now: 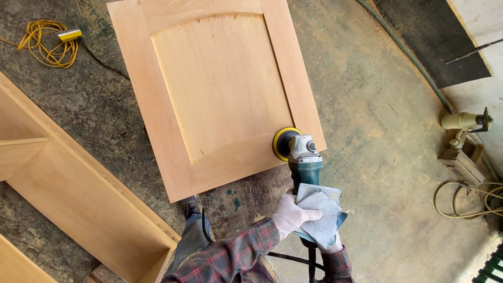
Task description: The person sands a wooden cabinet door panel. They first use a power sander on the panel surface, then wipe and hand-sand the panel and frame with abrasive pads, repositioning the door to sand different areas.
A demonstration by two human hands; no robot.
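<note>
**Sander pressed to the corner of a cabinet door**

The left hand (291,215), in a pale glove with a plaid sleeve behind it, is folded over a grey cloth (320,216) and clamped on the rear of the sander (303,160). The right hand (331,245) is almost wholly hidden under the cloth and the tool; only a sliver of glove and a plaid cuff show, so I cannot tell how it grips. The two hands sit close together on the tool's body.

The sander has a teal body and a silver head, and its yellow disc (283,142) rests on the lower right corner of the wooden door (220,89), on the flat frame just beside the raised centre panel. A black cord runs down from the tool's rear.

The door lies flat above a dusty concrete floor (377,105). One shoe (191,208) stands below its lower edge. A long wooden cabinet frame (78,194) lies to the left, a coiled yellow cable (47,44) at the upper left, and a hose (461,202) coils at the right.
</note>
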